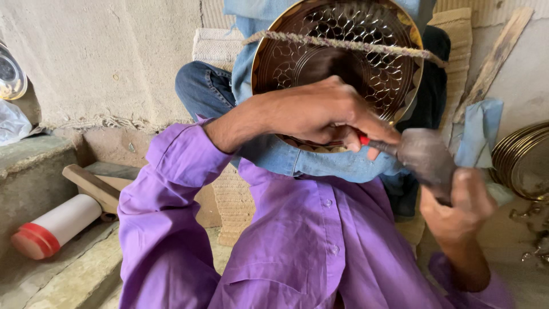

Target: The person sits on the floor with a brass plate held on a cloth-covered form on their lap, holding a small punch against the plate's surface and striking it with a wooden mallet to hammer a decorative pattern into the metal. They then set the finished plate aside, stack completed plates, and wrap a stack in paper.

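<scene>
Two hands work close to the camera, both out of purple shirt sleeves (171, 229). Left hand (320, 111) crosses over from the left sleeve, fingers curled tight round a thin tool with a red grip (364, 139); only a bit of red shows past the fingers. Right hand (460, 206) is lower right, clamped on a dark grey rounded lump (426, 155), blurred, possibly a mallet head or cloth-wrapped pad; cannot tell which. Hands sit near each other, not touching, tool tip meeting the lump.

Just behind the left hand stands a round brass plate (366, 63), held upright on edge, propped against the lap of a person in denim (320, 163) sitting opposite. Judged: upright so its face is turned to the worker. Surface shiny, embossed with a scale-like pattern and concentric rings. Twisted rope (343, 43) crosses the plate's upper part, apparently bracing it.

Left on the stone step (34, 166): white cylinder with red cap (54, 226) lying on its side, wooden block (94, 186) beside it. Right edge: stacked brass plates (523, 160), light blue cloth (480, 134). Behind: rough plaster wall (103, 57), woven mat (214, 46), wooden plank (494, 57) leaning.
</scene>
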### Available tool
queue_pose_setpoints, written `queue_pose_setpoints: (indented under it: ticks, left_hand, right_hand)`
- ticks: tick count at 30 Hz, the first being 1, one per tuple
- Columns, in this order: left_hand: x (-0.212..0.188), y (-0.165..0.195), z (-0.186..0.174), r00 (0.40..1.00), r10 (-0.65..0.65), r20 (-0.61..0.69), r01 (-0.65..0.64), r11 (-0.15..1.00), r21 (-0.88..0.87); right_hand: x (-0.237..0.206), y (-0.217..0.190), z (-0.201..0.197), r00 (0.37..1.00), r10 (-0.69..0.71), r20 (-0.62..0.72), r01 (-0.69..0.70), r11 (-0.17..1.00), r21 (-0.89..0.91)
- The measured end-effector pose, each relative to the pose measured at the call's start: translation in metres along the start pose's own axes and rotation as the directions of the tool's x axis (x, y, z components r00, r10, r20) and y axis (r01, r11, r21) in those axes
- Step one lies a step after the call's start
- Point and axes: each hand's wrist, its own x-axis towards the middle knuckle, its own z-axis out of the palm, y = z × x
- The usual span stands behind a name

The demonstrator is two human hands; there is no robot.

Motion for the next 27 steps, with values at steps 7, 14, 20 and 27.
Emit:
queue_pose_setpoints:
  ticks: [7, 14, 20, 27]
  left_hand:
    - [0.013, -0.004, -0.003, 0.99, 0.086, 0.114, -0.078, 0.995, -0.065]
    - [0.018, -0.003, -0.012, 0.987, 0.015, 0.161, -0.007, 0.999, -0.048]
    - [0.023, -0.001, -0.016, 0.967, 0.043, 0.252, -0.019, 0.995, -0.099]
    - [0.022, 0.002, -0.019, 0.962, 0.009, 0.271, 0.016, 0.996, -0.089]
  right_hand:
    - [-0.027, 0.003, 0.032, 0.984, -0.099, -0.146, 0.111, 0.991, 0.076]
    - [-0.029, -0.005, 0.026, 0.991, 0.012, -0.132, -0.016, 0.999, -0.032]
    - [-0.024, -0.019, 0.017, 0.926, 0.346, -0.153, -0.237, 0.845, 0.479]
    - [-0.013, -0.012, 0.025, 0.988, 0.004, -0.156, 0.026, 0.982, 0.189]
